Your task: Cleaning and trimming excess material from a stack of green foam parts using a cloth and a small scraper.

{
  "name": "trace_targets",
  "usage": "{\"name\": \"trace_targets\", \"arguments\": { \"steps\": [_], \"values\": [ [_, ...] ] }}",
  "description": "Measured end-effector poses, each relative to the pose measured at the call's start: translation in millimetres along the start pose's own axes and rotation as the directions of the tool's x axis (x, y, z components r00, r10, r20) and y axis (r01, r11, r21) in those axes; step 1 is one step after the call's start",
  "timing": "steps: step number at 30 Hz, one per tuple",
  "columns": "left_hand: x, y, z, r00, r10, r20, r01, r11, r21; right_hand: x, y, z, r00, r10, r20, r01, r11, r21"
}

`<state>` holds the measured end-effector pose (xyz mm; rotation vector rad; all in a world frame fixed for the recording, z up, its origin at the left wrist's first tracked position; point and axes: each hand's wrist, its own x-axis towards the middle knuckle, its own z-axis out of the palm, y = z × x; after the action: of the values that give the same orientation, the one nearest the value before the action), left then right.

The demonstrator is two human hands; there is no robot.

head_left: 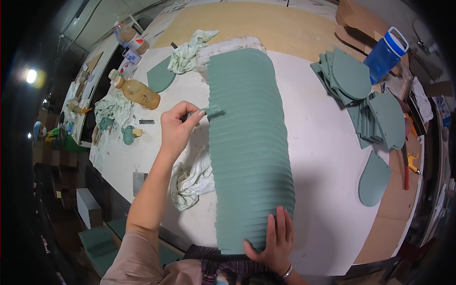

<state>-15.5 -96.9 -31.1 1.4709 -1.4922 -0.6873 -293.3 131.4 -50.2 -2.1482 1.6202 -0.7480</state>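
Observation:
A long row of overlapping sage-green boards (247, 137) with rounded edges runs from the far middle of the table toward me. My left hand (178, 123) is closed in a pinch on a small green-smeared piece (216, 110), perhaps a bit of rag or sponge. Its tip lies on the boards near their left edge; the fingers hide the rest. At the near end, my right hand (275, 240) rests on the boards with its fingers stretched out, holding nothing. A crumpled, green-stained white cloth (192, 180) lies just left of the row.
More green boards (351, 76) are stacked at the right, beside a blue jug (387, 52). One single board (374, 178) lies nearer. On the left are a bottle of amber liquid (137, 92), stained rags (114, 107) and a green-stained sponge (128, 135). Another cloth (187, 54) lies far off.

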Motion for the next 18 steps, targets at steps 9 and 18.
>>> {"name": "trace_targets", "arguments": {
  "steps": [9,18],
  "values": [
    [36.6,-5.3,9.5,0.981,0.067,0.181,-0.086,0.991,0.100,-8.1,4.5,6.2,1.000,-0.025,0.016,0.026,0.999,-0.046],
    [52.7,3.7,21.3,0.961,0.106,0.255,-0.159,0.968,0.196,-8.5,6.8,8.4,1.000,-0.026,0.012,0.026,0.998,-0.052]
  ]
}}
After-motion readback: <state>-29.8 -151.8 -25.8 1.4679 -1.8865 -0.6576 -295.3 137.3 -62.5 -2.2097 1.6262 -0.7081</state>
